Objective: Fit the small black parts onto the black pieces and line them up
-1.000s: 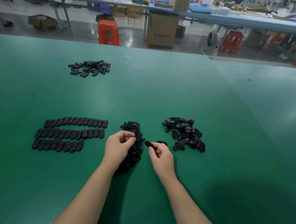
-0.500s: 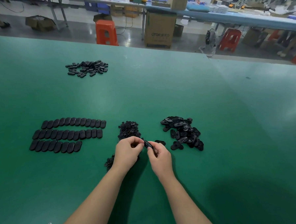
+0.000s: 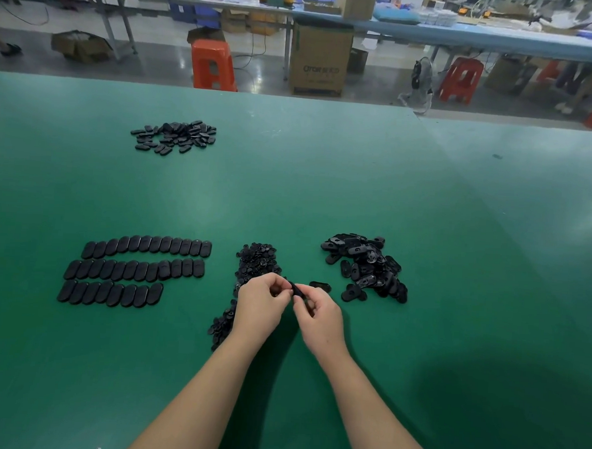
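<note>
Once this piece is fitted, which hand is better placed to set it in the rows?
Probably the left hand: the lined-up rows lie on its side of the table, while the right hand sits nearer the loose pile.

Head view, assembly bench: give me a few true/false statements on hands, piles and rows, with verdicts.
1. Both hands meet over the green table, the left hand and right hand pinching one black oval plastic piece between them. True.
2. The finished black oval pieces lie in three rows to the left of the hands. True.
3. The bottom row is the longest. False: it is the shortest.
4. The loose heap of black oval shells lies left of the rows. False: it lies right of the hands.
5. A far pile of black pieces sits beyond the rows. True.
</note>
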Motion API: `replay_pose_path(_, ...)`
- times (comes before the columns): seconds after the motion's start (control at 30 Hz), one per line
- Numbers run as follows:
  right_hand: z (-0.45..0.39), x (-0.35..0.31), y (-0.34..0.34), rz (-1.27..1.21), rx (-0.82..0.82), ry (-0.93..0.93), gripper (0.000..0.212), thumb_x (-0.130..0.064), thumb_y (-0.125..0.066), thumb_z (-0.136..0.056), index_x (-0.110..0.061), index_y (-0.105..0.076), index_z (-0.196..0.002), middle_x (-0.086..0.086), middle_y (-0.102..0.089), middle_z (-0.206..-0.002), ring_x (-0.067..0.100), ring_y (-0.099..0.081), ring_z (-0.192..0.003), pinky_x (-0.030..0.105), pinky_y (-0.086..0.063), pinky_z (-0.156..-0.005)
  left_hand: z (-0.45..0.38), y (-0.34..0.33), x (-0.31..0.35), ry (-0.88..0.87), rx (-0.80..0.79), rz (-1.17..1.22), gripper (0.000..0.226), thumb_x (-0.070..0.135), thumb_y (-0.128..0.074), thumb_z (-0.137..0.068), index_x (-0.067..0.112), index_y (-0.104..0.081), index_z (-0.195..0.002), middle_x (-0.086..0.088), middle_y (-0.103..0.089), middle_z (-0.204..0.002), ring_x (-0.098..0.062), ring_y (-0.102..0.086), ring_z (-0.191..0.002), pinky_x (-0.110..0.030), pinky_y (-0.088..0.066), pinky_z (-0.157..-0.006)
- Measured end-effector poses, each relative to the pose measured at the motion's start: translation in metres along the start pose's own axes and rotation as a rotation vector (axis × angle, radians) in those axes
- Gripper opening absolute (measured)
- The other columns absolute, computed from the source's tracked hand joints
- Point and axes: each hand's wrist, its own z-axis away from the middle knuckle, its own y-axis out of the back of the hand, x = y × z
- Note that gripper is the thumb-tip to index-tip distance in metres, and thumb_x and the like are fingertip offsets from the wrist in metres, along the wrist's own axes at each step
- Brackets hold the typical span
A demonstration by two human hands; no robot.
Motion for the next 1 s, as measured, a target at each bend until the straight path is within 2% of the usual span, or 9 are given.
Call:
replay_pose_path(0.17,0.0,0.0,0.0,0.01,-0.004,0.024,0.025,-0.014,-0.063,-0.096,-0.022,-0.073,-0.118,-0.007,-0.063,-0.087,0.001,-0.052,-0.069,0.016,-0.045,-0.068,-0.003,-0.001,-0.001,0.049,-0.004,0.067,0.015,0.015,-0.072,-0.085,0.027,-0.072,-0.076,0.009,-0.071,-0.072,-0.005,-0.062,-0.065,-0.018,-0.043,-0.059)
replay_pose_path(0.33,-0.001,0.001,0.0,0.034,-0.002,0.034,0.026,-0.016,-0.064,-0.097,-0.02,-0.072,-0.121,-0.013,-0.06,-0.083,-0.002,-0.052,-0.069,0.011,-0.04,-0.066,-0.003,-0.002,-0.003,0.128,0.007,0.174,0.012,0.015,-0.075,-0.085,0.023,-0.074,-0.077,0.003,-0.073,-0.074,-0.015,-0.066,-0.07,-0.031,-0.054,-0.067)
replay_pose_path(0.43,0.0,0.001,0.0,0.027,0.001,0.027,0.025,-0.016,-0.064,-0.097,-0.02,-0.072,-0.121,-0.015,-0.059,-0.082,-0.004,-0.053,-0.069,0.011,-0.041,-0.066,-0.003,-0.002,-0.003,0.101,0.014,0.157,0.012,0.015,-0.074,-0.086,0.024,-0.073,-0.077,0.005,-0.073,-0.074,-0.013,-0.066,-0.071,-0.024,-0.052,-0.065)
replay_pose_path(0.53,0.0,0.0,0.0,0.022,-0.001,0.03,0.024,-0.015,-0.063,-0.097,-0.02,-0.072,-0.119,-0.012,-0.06,-0.082,-0.002,-0.052,-0.069,0.013,-0.043,-0.065,-0.001,-0.002,-0.001,0.005,0.02,0.071,0.016,0.014,-0.072,-0.085,0.026,-0.072,-0.076,0.011,-0.07,-0.07,0.001,-0.061,-0.066,-0.011,-0.042,-0.059)
replay_pose_path(0.63,0.0,0.002,0.0,0.01,-0.001,0.03,0.024,-0.014,-0.062,-0.098,-0.02,-0.073,-0.118,-0.009,-0.066,-0.09,0.001,-0.057,-0.075,0.013,-0.045,-0.07,0.0,-0.001,-0.001,-0.043,0.032,0.029,0.018,0.012,-0.072,-0.085,0.026,-0.071,-0.074,0.012,-0.067,-0.069,0.002,-0.057,-0.063,-0.01,-0.039,-0.057)
replay_pose_path(0.73,0.0,0.003,0.0,-0.01,-0.001,0.014,0.023,-0.014,-0.06,-0.099,-0.017,-0.071,-0.12,-0.006,-0.071,-0.102,0.004,-0.064,-0.091,0.019,-0.052,-0.082,0.003,-0.002,-0.002,-0.151,0.035,-0.07,0.012,0.013,-0.069,-0.09,0.022,-0.076,-0.089,0.013,-0.068,-0.085,0.001,-0.059,-0.076,-0.016,-0.044,-0.069)
replay_pose_path(0.87,-0.001,0.004,0.0,-0.095,0.007,-0.043,0.021,-0.015,-0.059,-0.101,-0.019,-0.07,-0.118,-0.008,-0.072,-0.108,0.004,-0.067,-0.101,0.025,-0.054,-0.091,0.014,-0.006,-0.007,-0.304,0.033,-0.135,0.022,0.011,-0.066,-0.094,0.014,-0.076,-0.113,0.008,-0.065,-0.112,-0.006,-0.061,-0.096,-0.025,-0.053,-0.088)
replay_pose_path(0.93,-0.001,0.004,-0.001,-0.129,0.013,-0.066,0.017,-0.016,-0.061,-0.1,-0.022,-0.07,-0.112,-0.007,-0.073,-0.104,0.006,-0.069,-0.098,0.029,-0.056,-0.09,0.016,-0.006,-0.01,-0.289,0.034,-0.121,0.024,0.012,-0.066,-0.094,0.016,-0.077,-0.115,0.005,-0.063,-0.125,-0.011,-0.063,-0.104,-0.03,-0.052,-0.094)
replay_pose_path(1.0,-0.001,0.004,-0.001,-0.138,0.027,-0.08,0.011,-0.018,-0.063,-0.098,-0.021,-0.071,-0.105,-0.006,-0.074,-0.098,0.009,-0.07,-0.092,0.033,-0.058,-0.086,0.014,-0.004,-0.011,-0.268,0.028,-0.096,0.022,0.012,-0.067,-0.092,0.018,-0.078,-0.11,0.004,-0.062,-0.129,-0.011,-0.065,-0.099,-0.029,-0.052,-0.094)
